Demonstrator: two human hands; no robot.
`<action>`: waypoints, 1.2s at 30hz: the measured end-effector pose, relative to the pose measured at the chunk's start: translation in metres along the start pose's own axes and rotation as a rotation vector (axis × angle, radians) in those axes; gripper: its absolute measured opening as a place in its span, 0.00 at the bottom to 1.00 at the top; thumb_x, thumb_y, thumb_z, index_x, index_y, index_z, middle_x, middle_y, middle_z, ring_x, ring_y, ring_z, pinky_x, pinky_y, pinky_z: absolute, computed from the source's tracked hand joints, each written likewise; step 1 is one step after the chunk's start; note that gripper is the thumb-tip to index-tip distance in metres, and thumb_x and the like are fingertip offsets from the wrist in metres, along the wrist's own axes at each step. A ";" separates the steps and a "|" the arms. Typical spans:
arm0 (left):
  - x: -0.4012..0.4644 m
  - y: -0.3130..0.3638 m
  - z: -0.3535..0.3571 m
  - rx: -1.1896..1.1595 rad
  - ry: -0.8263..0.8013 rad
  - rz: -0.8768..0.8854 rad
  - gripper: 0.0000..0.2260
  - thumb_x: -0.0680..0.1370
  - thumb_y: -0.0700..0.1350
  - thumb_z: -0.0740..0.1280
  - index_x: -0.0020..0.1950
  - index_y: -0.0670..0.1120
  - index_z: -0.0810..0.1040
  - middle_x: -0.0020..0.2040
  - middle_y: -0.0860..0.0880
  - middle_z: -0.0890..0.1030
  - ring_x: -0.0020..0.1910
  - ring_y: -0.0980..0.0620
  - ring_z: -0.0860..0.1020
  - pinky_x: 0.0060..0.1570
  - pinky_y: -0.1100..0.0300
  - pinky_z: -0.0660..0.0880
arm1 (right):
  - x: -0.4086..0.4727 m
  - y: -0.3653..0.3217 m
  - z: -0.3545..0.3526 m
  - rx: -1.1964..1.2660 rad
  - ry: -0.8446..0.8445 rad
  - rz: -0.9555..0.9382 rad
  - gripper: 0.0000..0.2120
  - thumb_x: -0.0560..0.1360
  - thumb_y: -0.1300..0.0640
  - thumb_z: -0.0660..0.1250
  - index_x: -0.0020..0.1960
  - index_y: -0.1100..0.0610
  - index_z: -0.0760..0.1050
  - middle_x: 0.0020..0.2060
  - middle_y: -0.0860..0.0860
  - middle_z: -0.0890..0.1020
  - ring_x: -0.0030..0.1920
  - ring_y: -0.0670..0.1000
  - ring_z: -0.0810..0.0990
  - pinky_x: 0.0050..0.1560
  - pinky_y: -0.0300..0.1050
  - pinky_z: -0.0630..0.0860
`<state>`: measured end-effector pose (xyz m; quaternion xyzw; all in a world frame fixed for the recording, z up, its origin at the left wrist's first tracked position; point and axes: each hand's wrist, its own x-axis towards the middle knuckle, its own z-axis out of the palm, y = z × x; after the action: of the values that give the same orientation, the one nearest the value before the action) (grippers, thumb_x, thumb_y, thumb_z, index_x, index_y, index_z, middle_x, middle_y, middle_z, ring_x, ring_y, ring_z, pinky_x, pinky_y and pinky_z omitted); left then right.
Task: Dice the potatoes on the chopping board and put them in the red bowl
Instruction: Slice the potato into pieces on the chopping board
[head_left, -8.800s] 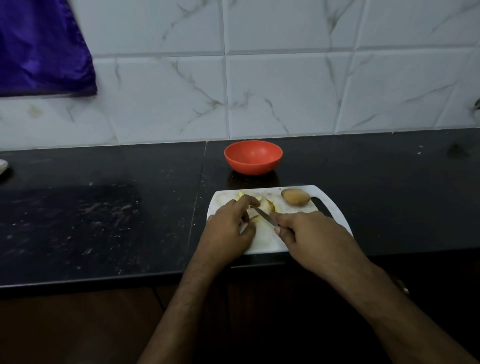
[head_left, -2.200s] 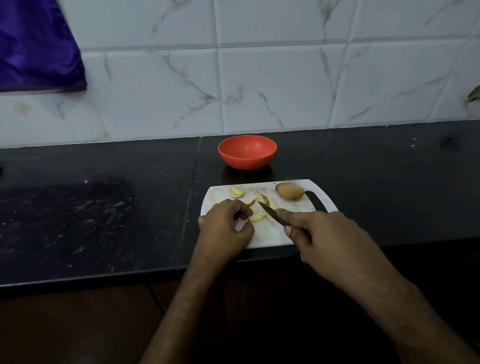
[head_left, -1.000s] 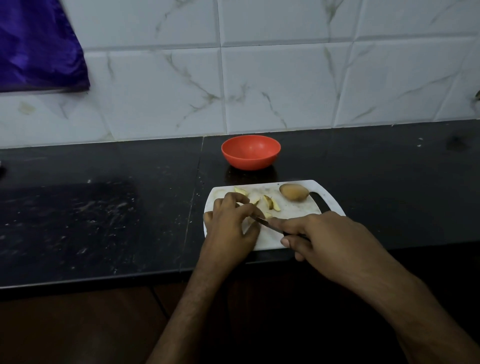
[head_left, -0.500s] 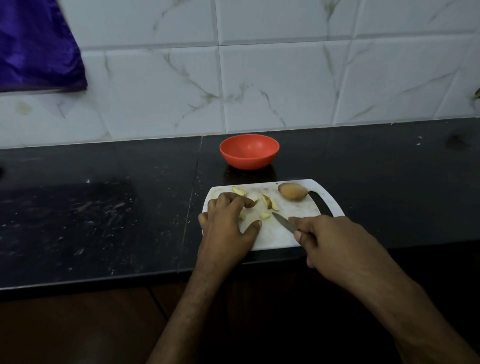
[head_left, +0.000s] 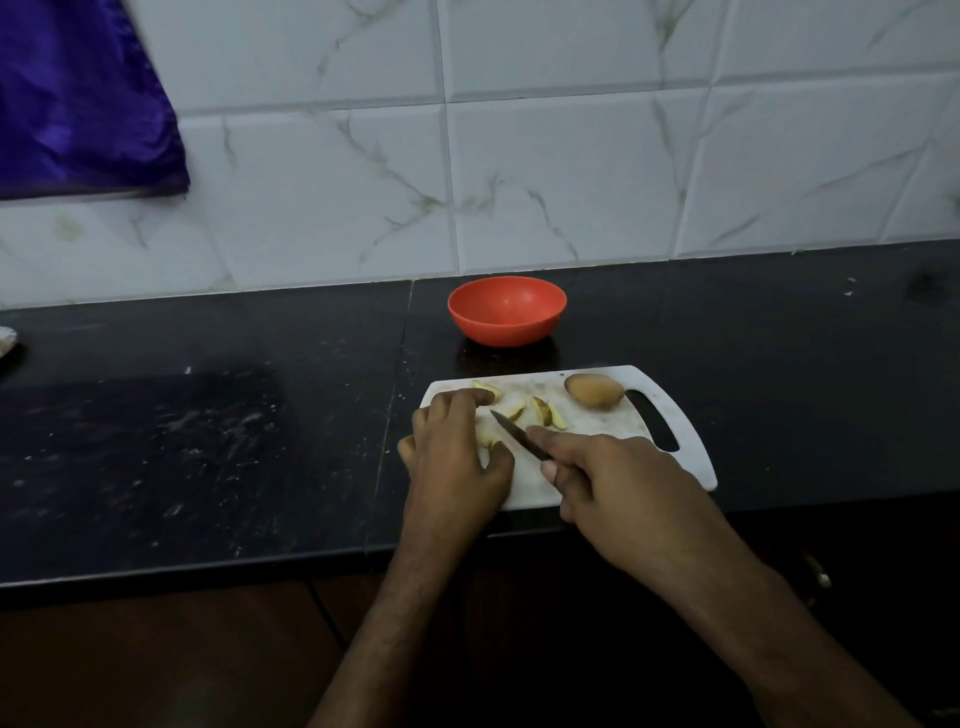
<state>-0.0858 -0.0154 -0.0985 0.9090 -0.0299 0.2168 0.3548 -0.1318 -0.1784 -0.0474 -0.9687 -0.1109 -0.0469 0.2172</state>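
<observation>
Down on the black counter, seen from the head camera, a white chopping board lies near the front edge, its handle slot turned to the right. Behind it, apart from the board and close to the tiled wall, stands the red bowl; nothing shows inside it.

On the board, one whole unpeeled potato sits at the far right corner beside the handle slot. Several pale cut potato pieces lie scattered across the far middle of the board, some with skin on one edge.

At the board's left end the left hand rests knuckles up, with fingers curled down over a potato piece, pinning it against the board; most of that piece is hidden under the fingers. The right hand is clenched around the handle of a small dark knife, forefinger stretched along the top of it. The blade slants up and to the left, its tip just beside the left hand's fingertips and over the pinned piece; whether the edge touches the potato cannot be told.

A purple cloth hangs against the wall at the upper left. At the far left edge of the counter a small pale object is cut off by the frame.
</observation>
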 end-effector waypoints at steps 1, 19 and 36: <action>0.000 0.001 0.000 0.009 0.016 -0.024 0.20 0.73 0.41 0.67 0.63 0.55 0.71 0.61 0.60 0.70 0.62 0.58 0.63 0.62 0.58 0.53 | 0.001 0.003 -0.002 0.003 0.022 0.006 0.19 0.82 0.42 0.55 0.72 0.31 0.62 0.45 0.42 0.83 0.48 0.43 0.80 0.49 0.48 0.80; 0.000 0.002 0.003 0.242 -0.089 0.082 0.23 0.78 0.61 0.65 0.72 0.60 0.68 0.73 0.59 0.64 0.71 0.54 0.58 0.66 0.49 0.58 | 0.042 0.053 0.029 0.089 0.332 -0.136 0.19 0.81 0.43 0.59 0.71 0.34 0.69 0.28 0.44 0.77 0.28 0.42 0.75 0.30 0.34 0.70; 0.001 0.009 0.006 0.324 -0.177 0.205 0.14 0.85 0.54 0.55 0.62 0.56 0.79 0.63 0.59 0.75 0.71 0.55 0.61 0.62 0.50 0.53 | 0.041 0.058 0.035 0.162 0.412 -0.123 0.19 0.81 0.46 0.60 0.71 0.34 0.69 0.23 0.46 0.73 0.24 0.46 0.73 0.26 0.42 0.72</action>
<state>-0.0841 -0.0262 -0.0964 0.9618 -0.1180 0.1733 0.1761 -0.0769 -0.2062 -0.0967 -0.9095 -0.1266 -0.2478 0.3089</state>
